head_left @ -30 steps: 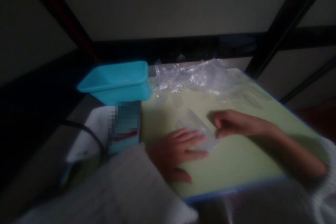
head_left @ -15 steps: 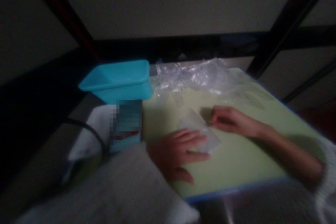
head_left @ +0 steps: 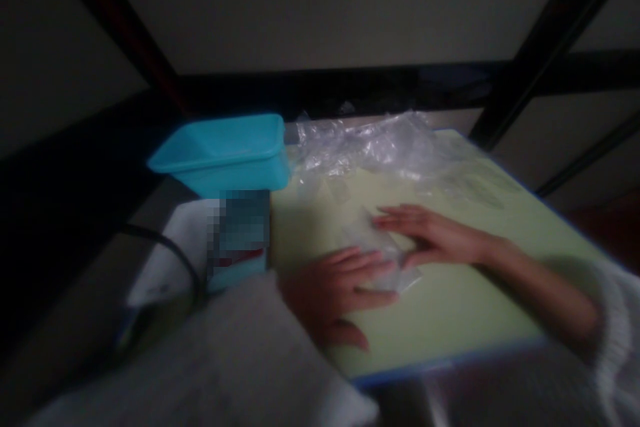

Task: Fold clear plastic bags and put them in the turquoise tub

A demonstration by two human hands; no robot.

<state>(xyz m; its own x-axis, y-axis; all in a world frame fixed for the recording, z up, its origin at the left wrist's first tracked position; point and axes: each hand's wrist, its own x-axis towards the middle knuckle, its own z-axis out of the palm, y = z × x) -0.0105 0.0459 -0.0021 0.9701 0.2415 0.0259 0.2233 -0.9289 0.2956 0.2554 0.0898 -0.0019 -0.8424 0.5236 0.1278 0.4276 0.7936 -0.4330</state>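
Bag [head_left: 374,240] lies at frame centre on the counter [head_left: 475,307], pinned under your flat, open left hand [head_left: 335,287] and right hand [head_left: 433,237], neither gripping; plastic [head_left: 370,147] and tub [head_left: 225,153] lie above.

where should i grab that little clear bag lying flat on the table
Probably its free near-right corner. The clear bag lies flat on the green table, pinned under the left hand and right hand; only that corner pokes out. Come in from the table's near edge and pinch it.
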